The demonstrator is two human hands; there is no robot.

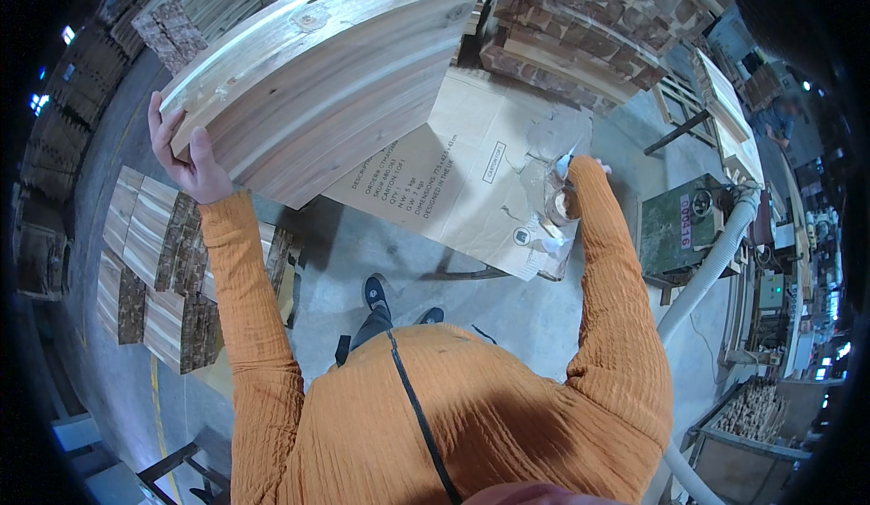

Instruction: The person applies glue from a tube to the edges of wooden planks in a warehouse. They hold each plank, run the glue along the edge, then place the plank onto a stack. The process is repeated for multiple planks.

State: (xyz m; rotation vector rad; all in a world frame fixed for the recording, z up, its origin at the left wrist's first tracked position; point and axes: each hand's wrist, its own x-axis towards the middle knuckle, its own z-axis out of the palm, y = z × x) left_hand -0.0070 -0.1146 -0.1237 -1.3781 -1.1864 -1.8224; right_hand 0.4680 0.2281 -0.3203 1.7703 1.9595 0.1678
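A person in an orange sleeve steadied a wooden panel (326, 79) over a cardboard sheet (471, 179).

The left hand (186, 156) gripped the panel's near-left corner, fingers curled around its edge. The right hand (580, 165) lay at the cardboard's far-right side beside a tape roll (560, 204); the sleeve hid most of it, so I couldn't tell its grip.

The person wears an orange ribbed sweater (471, 405) with long sleeves to the wrists. A thin black strap (419, 414) crosses the chest. Dark trousers and black shoes (376, 292) show below; both hands are bare.
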